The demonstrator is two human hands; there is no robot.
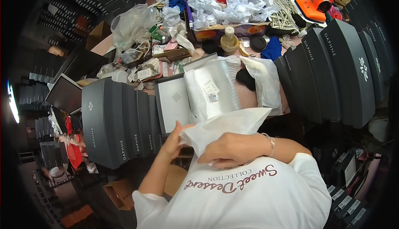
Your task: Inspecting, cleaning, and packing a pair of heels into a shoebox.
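Close to my chest, a thin white pouch [228, 123], of paper or soft plastic, is held in both hands. My left hand [171, 141] pinches its left edge between thumb and fingers. My right hand [232, 148] lies across its near side with fingers curled in; its fingertips are partly hidden. Just beyond the pouch, an open dark shoe box holds a bundle in white foam wrapping [210, 88], with small paper labels on top. The box's white-lined part [173, 100] lies to the left. Another filled white pouch [268, 81] rests at the right.
Dark shoe boxes stand in rows at the left [102, 121] and right [347, 71]. At the back are a carton of crumpled white tissue [228, 2], a bottle [229, 40], a bundle of pale sticks [284, 13] and an orange device [311, 7]. Small clutter covers the back left.
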